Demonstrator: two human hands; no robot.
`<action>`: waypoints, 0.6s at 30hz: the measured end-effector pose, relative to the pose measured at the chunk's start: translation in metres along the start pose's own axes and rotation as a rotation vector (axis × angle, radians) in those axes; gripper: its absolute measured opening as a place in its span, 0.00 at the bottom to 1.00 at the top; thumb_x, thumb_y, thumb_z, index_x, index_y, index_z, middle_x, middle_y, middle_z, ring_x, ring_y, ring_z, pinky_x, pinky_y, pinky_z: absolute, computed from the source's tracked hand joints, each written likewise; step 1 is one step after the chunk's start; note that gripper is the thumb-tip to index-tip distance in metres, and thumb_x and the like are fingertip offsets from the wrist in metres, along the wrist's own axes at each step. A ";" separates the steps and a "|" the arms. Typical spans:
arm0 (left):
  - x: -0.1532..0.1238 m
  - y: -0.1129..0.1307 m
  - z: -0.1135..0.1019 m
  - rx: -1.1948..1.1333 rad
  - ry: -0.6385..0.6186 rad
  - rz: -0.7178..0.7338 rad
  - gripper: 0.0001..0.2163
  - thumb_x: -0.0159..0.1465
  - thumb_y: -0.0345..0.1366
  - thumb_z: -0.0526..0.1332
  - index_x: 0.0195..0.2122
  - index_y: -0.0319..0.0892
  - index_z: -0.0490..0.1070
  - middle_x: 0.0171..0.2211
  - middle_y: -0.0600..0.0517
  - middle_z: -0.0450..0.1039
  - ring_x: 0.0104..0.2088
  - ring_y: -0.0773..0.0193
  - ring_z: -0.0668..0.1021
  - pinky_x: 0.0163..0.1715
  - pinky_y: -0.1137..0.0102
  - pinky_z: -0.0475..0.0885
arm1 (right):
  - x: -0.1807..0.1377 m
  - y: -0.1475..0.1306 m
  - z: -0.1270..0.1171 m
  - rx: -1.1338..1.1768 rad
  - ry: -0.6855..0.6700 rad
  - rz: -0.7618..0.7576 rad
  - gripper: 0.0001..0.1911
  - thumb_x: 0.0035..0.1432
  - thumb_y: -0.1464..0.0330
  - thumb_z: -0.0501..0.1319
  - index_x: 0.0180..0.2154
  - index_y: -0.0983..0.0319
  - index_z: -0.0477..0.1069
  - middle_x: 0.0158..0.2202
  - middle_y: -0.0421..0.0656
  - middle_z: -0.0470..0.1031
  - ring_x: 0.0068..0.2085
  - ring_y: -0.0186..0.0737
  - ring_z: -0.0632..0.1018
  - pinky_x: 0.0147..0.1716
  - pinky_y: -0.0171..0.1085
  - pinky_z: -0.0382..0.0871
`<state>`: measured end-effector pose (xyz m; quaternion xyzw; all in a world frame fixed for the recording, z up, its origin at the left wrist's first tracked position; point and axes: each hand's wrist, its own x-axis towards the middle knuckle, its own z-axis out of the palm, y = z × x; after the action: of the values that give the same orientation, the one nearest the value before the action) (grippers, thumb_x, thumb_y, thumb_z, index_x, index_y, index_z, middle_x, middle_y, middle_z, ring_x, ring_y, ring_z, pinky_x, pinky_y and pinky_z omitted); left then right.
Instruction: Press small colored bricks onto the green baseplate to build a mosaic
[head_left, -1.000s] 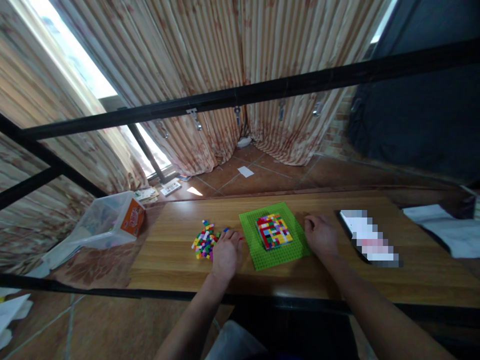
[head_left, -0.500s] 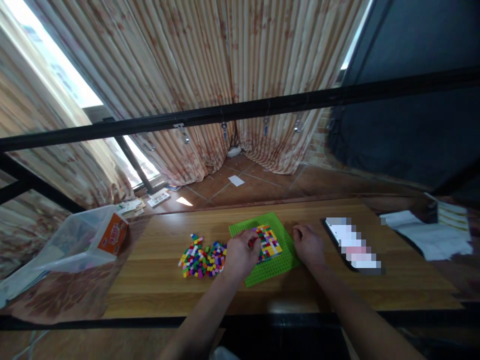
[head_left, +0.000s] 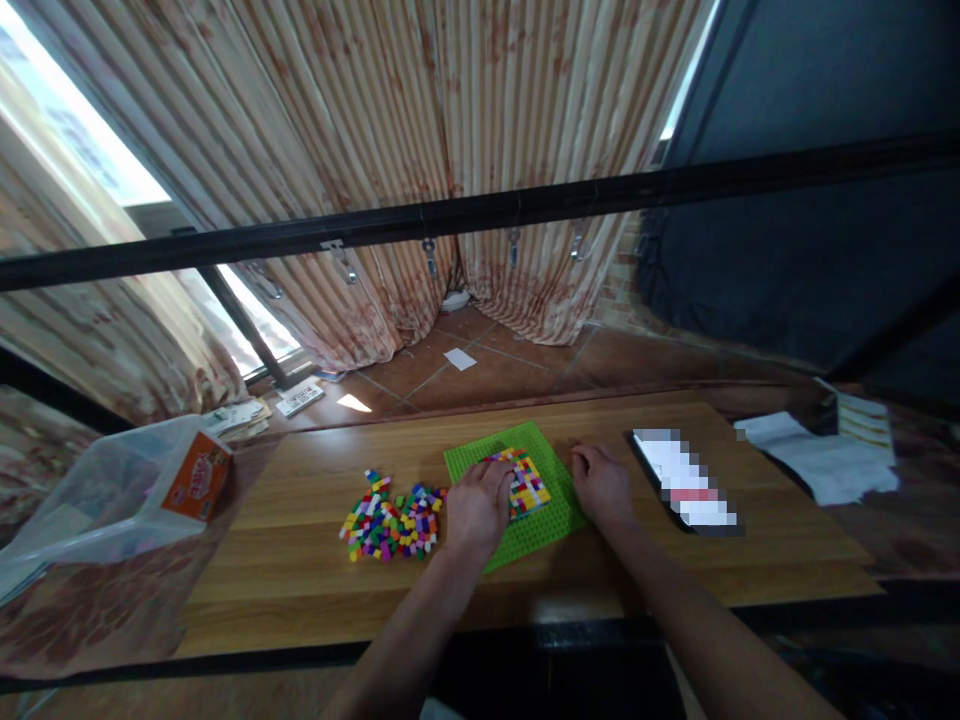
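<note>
My left hand (head_left: 477,505) lies over the left part of a multicoloured mosaic of small building bricks (head_left: 531,482). Its fingers are together and bent down onto the bricks; whatever the fingertips hold is hidden beneath them. The mosaic sits on a green studded baseplate (head_left: 551,526), flat on the table. At the baseplate's right edge rests my right hand (head_left: 604,485), fingers curled in, with nothing visible in them. Left of the baseplate is a loose pile of small coloured bricks (head_left: 394,522), close to my left hand.
A phone (head_left: 686,480) with a blurred screen lies on the wooden table (head_left: 292,570), right of my right hand. A clear plastic box (head_left: 112,490) with an orange label stands beyond the left end. White papers (head_left: 821,455) lie at the right. A black bar (head_left: 480,210) crosses beyond the table.
My left fingers, earlier raised with a small red piece between them, are now lowered onto the mosaic, and the red piece no longer shows. My right hand stays put; the view has shifted slightly.
</note>
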<state>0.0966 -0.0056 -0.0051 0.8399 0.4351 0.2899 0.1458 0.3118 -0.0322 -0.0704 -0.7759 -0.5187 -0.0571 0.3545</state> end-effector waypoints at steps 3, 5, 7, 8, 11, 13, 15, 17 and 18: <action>0.001 0.000 0.003 -0.043 0.073 0.024 0.09 0.68 0.36 0.57 0.41 0.49 0.78 0.43 0.51 0.78 0.45 0.60 0.76 0.48 0.63 0.70 | 0.000 -0.001 -0.001 -0.004 0.004 0.002 0.14 0.61 0.69 0.51 0.34 0.61 0.75 0.35 0.48 0.76 0.36 0.42 0.75 0.39 0.38 0.66; 0.001 0.001 0.007 -0.054 0.134 -0.010 0.07 0.66 0.36 0.60 0.38 0.50 0.79 0.43 0.52 0.78 0.45 0.59 0.75 0.49 0.60 0.68 | 0.000 -0.001 -0.002 -0.003 0.003 0.000 0.14 0.61 0.68 0.51 0.34 0.61 0.75 0.35 0.47 0.76 0.36 0.42 0.75 0.38 0.38 0.66; 0.002 0.002 0.011 -0.071 0.181 -0.074 0.05 0.63 0.36 0.63 0.35 0.51 0.80 0.42 0.52 0.78 0.45 0.58 0.74 0.49 0.58 0.66 | 0.000 0.000 -0.002 -0.002 -0.005 0.003 0.14 0.61 0.68 0.51 0.35 0.61 0.75 0.36 0.47 0.76 0.36 0.41 0.75 0.38 0.38 0.66; 0.002 0.002 0.013 -0.090 0.200 -0.105 0.05 0.62 0.36 0.64 0.34 0.51 0.80 0.42 0.52 0.78 0.45 0.58 0.74 0.49 0.58 0.65 | 0.000 0.000 -0.001 -0.002 -0.008 0.006 0.14 0.61 0.68 0.51 0.35 0.61 0.75 0.36 0.47 0.76 0.36 0.41 0.75 0.38 0.38 0.66; 0.003 0.002 0.019 -0.167 0.237 -0.172 0.04 0.60 0.35 0.65 0.30 0.50 0.80 0.42 0.52 0.77 0.47 0.57 0.73 0.50 0.58 0.65 | 0.000 0.000 -0.001 0.003 -0.010 0.012 0.14 0.61 0.69 0.51 0.35 0.61 0.75 0.36 0.47 0.76 0.37 0.41 0.75 0.39 0.38 0.66; 0.004 0.002 0.022 -0.217 0.263 -0.213 0.03 0.59 0.34 0.66 0.29 0.48 0.79 0.42 0.51 0.76 0.48 0.57 0.73 0.51 0.57 0.65 | 0.000 0.001 -0.001 0.002 -0.013 0.016 0.13 0.61 0.68 0.51 0.35 0.61 0.75 0.37 0.48 0.76 0.37 0.42 0.75 0.40 0.38 0.66; 0.006 0.002 0.024 -0.259 0.288 -0.261 0.02 0.58 0.33 0.67 0.28 0.47 0.78 0.44 0.51 0.75 0.49 0.57 0.73 0.52 0.57 0.65 | 0.000 0.001 0.000 -0.004 -0.019 0.022 0.14 0.61 0.68 0.51 0.36 0.62 0.75 0.37 0.48 0.76 0.37 0.42 0.75 0.40 0.38 0.66; 0.007 0.002 0.027 -0.300 0.306 -0.298 0.02 0.56 0.33 0.68 0.28 0.45 0.77 0.44 0.50 0.74 0.49 0.57 0.73 0.52 0.57 0.66 | 0.000 0.002 0.000 -0.008 -0.023 0.020 0.14 0.61 0.68 0.51 0.36 0.62 0.75 0.37 0.49 0.76 0.37 0.42 0.75 0.40 0.38 0.66; 0.008 0.002 0.028 -0.319 0.311 -0.313 0.02 0.55 0.32 0.68 0.28 0.45 0.77 0.45 0.50 0.74 0.49 0.58 0.73 0.53 0.58 0.66 | 0.000 0.002 -0.001 -0.008 -0.023 0.019 0.14 0.61 0.68 0.51 0.36 0.62 0.75 0.37 0.49 0.76 0.38 0.42 0.75 0.40 0.38 0.66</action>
<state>0.1189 -0.0004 -0.0230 0.6743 0.5254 0.4543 0.2509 0.3135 -0.0332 -0.0710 -0.7827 -0.5152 -0.0471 0.3459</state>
